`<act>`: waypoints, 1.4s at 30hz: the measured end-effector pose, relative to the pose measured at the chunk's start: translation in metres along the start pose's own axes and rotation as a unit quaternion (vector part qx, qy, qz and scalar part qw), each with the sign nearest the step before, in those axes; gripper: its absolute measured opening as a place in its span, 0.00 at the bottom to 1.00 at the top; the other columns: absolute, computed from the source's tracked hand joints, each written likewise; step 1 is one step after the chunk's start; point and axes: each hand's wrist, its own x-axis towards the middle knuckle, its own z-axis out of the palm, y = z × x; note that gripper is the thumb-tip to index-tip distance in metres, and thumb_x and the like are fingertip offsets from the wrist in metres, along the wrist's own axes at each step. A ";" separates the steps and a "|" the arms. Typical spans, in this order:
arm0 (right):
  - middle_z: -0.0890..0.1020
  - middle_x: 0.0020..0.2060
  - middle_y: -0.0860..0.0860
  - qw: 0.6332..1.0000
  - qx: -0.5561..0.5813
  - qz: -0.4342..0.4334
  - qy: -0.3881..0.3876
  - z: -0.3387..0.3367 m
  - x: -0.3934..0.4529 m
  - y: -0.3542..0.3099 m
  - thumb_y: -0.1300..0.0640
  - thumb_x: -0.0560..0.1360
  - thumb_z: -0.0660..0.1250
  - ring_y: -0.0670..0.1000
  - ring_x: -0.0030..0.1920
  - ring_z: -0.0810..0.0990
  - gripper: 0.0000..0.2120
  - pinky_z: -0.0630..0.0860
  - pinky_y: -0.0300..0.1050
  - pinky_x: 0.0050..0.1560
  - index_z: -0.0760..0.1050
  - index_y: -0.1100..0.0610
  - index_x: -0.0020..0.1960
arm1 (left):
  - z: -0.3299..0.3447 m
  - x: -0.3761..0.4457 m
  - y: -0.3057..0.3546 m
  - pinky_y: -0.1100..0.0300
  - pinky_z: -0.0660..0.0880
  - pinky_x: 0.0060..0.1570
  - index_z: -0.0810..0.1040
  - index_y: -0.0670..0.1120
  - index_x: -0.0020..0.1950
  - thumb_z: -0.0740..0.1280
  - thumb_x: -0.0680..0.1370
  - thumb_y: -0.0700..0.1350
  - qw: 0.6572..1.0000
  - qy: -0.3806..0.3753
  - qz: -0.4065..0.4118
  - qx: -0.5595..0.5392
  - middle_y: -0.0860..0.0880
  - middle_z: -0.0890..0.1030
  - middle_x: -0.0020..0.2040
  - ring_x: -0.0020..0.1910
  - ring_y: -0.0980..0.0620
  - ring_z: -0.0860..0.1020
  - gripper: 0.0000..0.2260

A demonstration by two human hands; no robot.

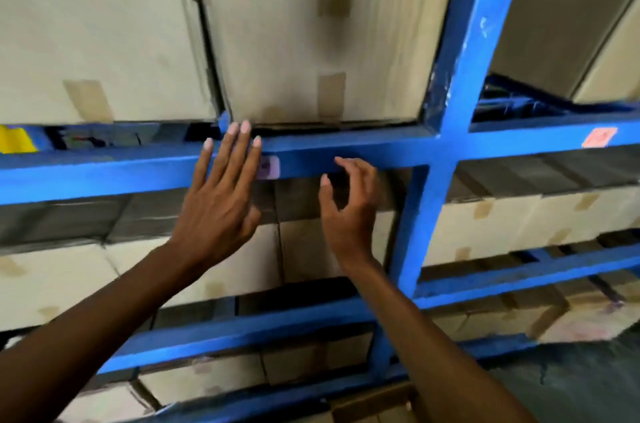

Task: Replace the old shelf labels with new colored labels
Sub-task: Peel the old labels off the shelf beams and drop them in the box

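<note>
A pale purple label [269, 167] is stuck on the front of the blue shelf beam [346, 154], partly covered by my left hand [221, 194]. That hand lies flat against the beam with its fingers spread and pointing up, holding nothing. My right hand [349, 204] hovers just right of the label, its fingers curled loosely at the beam's lower edge and empty. An orange-pink label [599, 137] sits on the same beam level in the bay to the right. A yellow label [15, 139] shows at the far left edge.
Large cardboard boxes [311, 38] fill the shelf above the beam, and more boxes [502, 221] fill the lower shelves. A blue upright post [464, 52] divides the bays just right of my hands. Grey floor shows at the bottom right.
</note>
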 end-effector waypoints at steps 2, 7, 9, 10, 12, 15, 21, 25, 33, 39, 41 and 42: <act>0.71 0.65 0.60 0.998 -0.068 -0.016 -0.006 0.023 -0.010 -0.021 0.52 0.73 0.63 0.57 0.65 0.70 0.21 0.64 0.52 0.66 0.71 0.58 0.64 | -0.004 -0.004 -0.027 0.44 0.47 0.74 0.53 0.37 0.75 0.66 0.65 0.43 0.999 -0.018 -0.027 0.020 0.37 0.53 0.76 0.76 0.41 0.50 0.42; 0.57 0.74 0.63 0.979 -0.200 -0.024 -0.035 0.072 -0.028 -0.050 0.52 0.75 0.61 0.61 0.72 0.60 0.28 0.59 0.58 0.69 0.60 0.61 0.72 | 0.003 -0.012 -0.079 0.45 0.43 0.74 0.42 0.42 0.75 0.72 0.67 0.45 0.991 -0.132 -0.010 0.034 0.38 0.47 0.77 0.76 0.40 0.44 0.48; 0.55 0.74 0.62 0.973 -0.224 -0.003 -0.052 0.082 -0.032 -0.050 0.53 0.76 0.61 0.60 0.73 0.60 0.30 0.61 0.59 0.69 0.56 0.61 0.73 | 0.010 -0.014 -0.084 0.48 0.40 0.74 0.38 0.44 0.75 0.70 0.68 0.47 0.989 -0.145 -0.010 0.030 0.41 0.47 0.78 0.76 0.42 0.43 0.48; 0.55 0.74 0.62 0.971 -0.234 0.004 -0.058 0.084 -0.033 -0.049 0.53 0.76 0.61 0.60 0.73 0.60 0.30 0.60 0.59 0.70 0.54 0.61 0.74 | 0.012 -0.014 -0.084 0.48 0.40 0.74 0.39 0.44 0.75 0.70 0.68 0.48 0.989 -0.148 -0.009 0.029 0.41 0.49 0.78 0.77 0.43 0.44 0.48; 0.57 0.74 0.62 0.968 -0.246 0.005 -0.057 0.087 -0.035 -0.050 0.55 0.76 0.61 0.60 0.72 0.61 0.29 0.60 0.58 0.70 0.55 0.61 0.74 | 0.014 -0.013 -0.083 0.47 0.43 0.73 0.47 0.42 0.76 0.71 0.65 0.47 0.991 -0.135 -0.009 0.019 0.40 0.55 0.77 0.76 0.42 0.50 0.47; 0.63 0.72 0.61 0.969 -0.241 -0.017 -0.044 0.088 -0.038 -0.053 0.59 0.76 0.61 0.58 0.72 0.63 0.24 0.59 0.55 0.69 0.62 0.61 0.71 | 0.017 -0.014 -0.081 0.44 0.49 0.72 0.56 0.39 0.75 0.74 0.61 0.44 0.993 -0.113 -0.007 0.014 0.37 0.62 0.74 0.75 0.40 0.57 0.46; 0.75 0.56 0.53 0.995 -0.084 0.061 0.010 0.085 -0.024 -0.063 0.57 0.74 0.65 0.49 0.57 0.72 0.11 0.72 0.46 0.59 0.73 0.55 0.56 | 0.019 -0.015 -0.078 0.42 0.47 0.73 0.54 0.40 0.75 0.73 0.62 0.47 0.992 -0.124 -0.024 0.013 0.37 0.62 0.74 0.74 0.39 0.58 0.46; 0.77 0.46 0.50 0.991 -0.031 0.128 -0.033 0.076 -0.007 -0.068 0.57 0.74 0.66 0.50 0.47 0.76 0.03 0.77 0.42 0.45 0.73 0.52 0.46 | 0.020 -0.014 -0.075 0.41 0.48 0.72 0.55 0.40 0.75 0.74 0.63 0.47 0.990 -0.132 -0.044 0.010 0.36 0.62 0.74 0.74 0.38 0.59 0.46; 0.82 0.38 0.47 0.954 0.205 0.216 -0.042 0.021 0.009 -0.065 0.62 0.71 0.69 0.39 0.37 0.80 0.07 0.75 0.29 0.35 0.77 0.50 0.40 | 0.018 -0.003 -0.049 0.39 0.55 0.70 0.59 0.38 0.73 0.78 0.56 0.44 0.996 -0.083 -0.023 -0.003 0.33 0.62 0.73 0.73 0.36 0.59 0.49; 0.81 0.37 0.55 0.931 0.222 0.286 0.042 -0.056 0.031 -0.004 0.68 0.72 0.66 0.46 0.36 0.78 0.03 0.75 0.32 0.36 0.78 0.62 0.43 | 0.029 0.043 0.050 0.43 0.52 0.72 0.52 0.40 0.75 0.71 0.65 0.44 0.995 -0.052 0.087 -0.023 0.36 0.55 0.75 0.74 0.38 0.51 0.43; 0.80 0.34 0.55 0.928 0.216 0.297 0.054 -0.085 0.030 0.021 0.69 0.72 0.65 0.43 0.32 0.77 0.05 0.74 0.31 0.33 0.78 0.62 0.42 | 0.036 0.059 0.087 0.44 0.55 0.71 0.57 0.39 0.74 0.71 0.64 0.44 0.992 -0.051 0.114 -0.032 0.36 0.58 0.75 0.74 0.38 0.55 0.41; 0.80 0.32 0.54 0.927 0.209 0.305 0.063 -0.104 0.030 0.039 0.69 0.72 0.64 0.41 0.30 0.76 0.06 0.73 0.30 0.32 0.78 0.62 0.40 | 0.041 0.068 0.112 0.43 0.57 0.71 0.61 0.39 0.73 0.71 0.63 0.45 0.990 -0.051 0.129 -0.033 0.36 0.61 0.74 0.74 0.37 0.58 0.41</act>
